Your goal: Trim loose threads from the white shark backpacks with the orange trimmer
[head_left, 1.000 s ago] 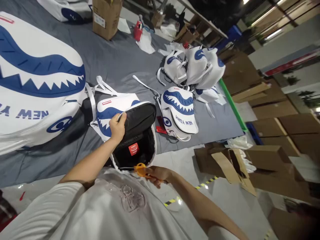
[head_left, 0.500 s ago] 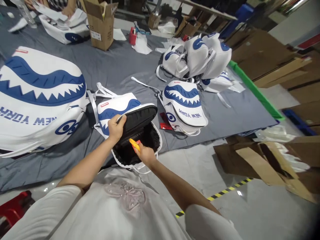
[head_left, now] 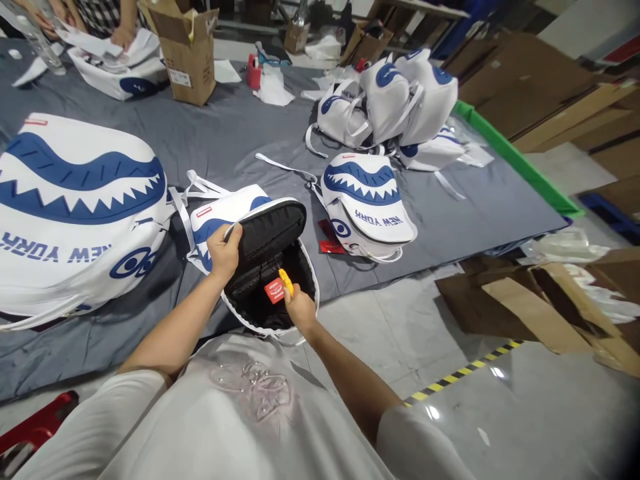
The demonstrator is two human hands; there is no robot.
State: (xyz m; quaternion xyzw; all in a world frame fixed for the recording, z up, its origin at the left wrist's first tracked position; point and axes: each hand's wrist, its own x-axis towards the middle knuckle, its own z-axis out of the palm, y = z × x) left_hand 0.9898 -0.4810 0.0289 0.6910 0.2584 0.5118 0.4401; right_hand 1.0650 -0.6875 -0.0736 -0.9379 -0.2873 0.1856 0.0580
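Your right hand (head_left: 300,308), fingers clenched on the yellow tool (head_left: 285,281), sits just beside the red tag (head_left: 274,291), nearer than your left hand (head_left: 225,248), whose fingers grip the open backpack's flap (head_left: 270,230).

single view only, worn on the person's head, looking forward and down over a white-shirted chest (head_left: 240,413) at the frame's near edge. both forearms run away from the lens to an open backpack (head_left: 265,267), close, just left of centre. beyond it the grey cloth (head_left: 235,133) runs left and far, with a cardboard box (head_left: 185,53) at the far edge. bare floor (head_left: 500,400) fills the right and near right. no second view shares the scene.
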